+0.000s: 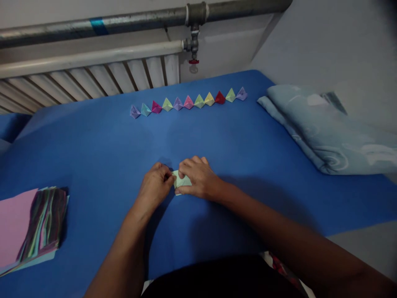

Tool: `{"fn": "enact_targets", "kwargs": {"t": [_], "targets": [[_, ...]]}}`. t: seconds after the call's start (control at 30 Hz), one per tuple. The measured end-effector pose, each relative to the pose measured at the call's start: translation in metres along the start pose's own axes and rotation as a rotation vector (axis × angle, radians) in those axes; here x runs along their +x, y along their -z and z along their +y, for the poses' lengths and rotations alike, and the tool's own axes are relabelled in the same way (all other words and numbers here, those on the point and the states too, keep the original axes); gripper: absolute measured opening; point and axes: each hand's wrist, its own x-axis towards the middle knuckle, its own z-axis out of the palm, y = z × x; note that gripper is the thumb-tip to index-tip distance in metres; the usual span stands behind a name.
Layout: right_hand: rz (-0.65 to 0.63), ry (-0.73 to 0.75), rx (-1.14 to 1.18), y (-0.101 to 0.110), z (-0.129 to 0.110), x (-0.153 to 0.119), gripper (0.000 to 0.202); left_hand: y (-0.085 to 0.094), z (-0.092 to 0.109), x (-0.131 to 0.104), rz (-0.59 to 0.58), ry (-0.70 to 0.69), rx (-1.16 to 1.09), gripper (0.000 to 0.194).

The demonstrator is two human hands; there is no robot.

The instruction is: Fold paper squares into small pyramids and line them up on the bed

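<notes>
A small pale green sheet of folded paper lies on the blue surface between my hands. My left hand pinches its left edge with thumb and fingertips. From the right, my right hand grips the same paper, its thumb along the near edge and its curled fingers over the far side. Part of the paper is hidden under the right hand. Beyond them, a row of several small folded paper shapes in purple, pink, green, yellow and red runs across the far part of the surface.
At the left lies a thick stack of coloured paper, pink on top. A folded light blue blanket rests on the right. Behind the far edge stand a white radiator, a metal pipe and a red-handled valve.
</notes>
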Motion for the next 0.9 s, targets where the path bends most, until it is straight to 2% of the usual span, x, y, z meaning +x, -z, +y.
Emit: {"fn": "enact_targets", "kwargs": {"t": [0.13, 0.2, 0.3, 0.37, 0.47, 0.57, 0.7, 0.8, 0.9], "targets": [[0.001, -0.007, -0.034, -0.002, -0.002, -0.001, 0.051, 0.001, -0.002, 0.002, -0.023, 0.013, 0.035, 0.002], [0.034, 0.009, 0.041, -0.001, -0.001, -0.003, 0.049, 0.005, 0.000, 0.007, -0.058, 0.009, 0.071, 0.018], [0.186, -0.057, 0.299, 0.008, 0.007, -0.008, 0.034, 0.016, 0.009, 0.019, -0.217, -0.027, 0.213, 0.031], [0.309, -0.165, 0.459, 0.016, 0.013, -0.012, 0.025, 0.023, 0.019, 0.030, -0.357, -0.011, 0.314, 0.032], [0.399, -0.255, 0.548, 0.025, 0.023, -0.015, 0.019, 0.030, 0.032, 0.042, -0.466, 0.048, 0.354, 0.029], [0.418, -0.245, 0.534, 0.027, 0.028, -0.016, 0.017, 0.030, 0.037, 0.048, -0.498, 0.096, 0.353, 0.016], [0.415, -0.181, 0.515, 0.023, 0.028, -0.015, 0.014, 0.028, 0.036, 0.045, -0.453, 0.134, 0.286, 0.012], [0.417, -0.185, 0.528, 0.023, 0.027, -0.015, 0.012, 0.027, 0.030, 0.037, -0.415, 0.150, 0.162, 0.012], [0.429, -0.249, 0.628, 0.026, 0.027, -0.015, 0.013, 0.028, 0.021, 0.029, -0.401, 0.162, -0.015, 0.012]]}}
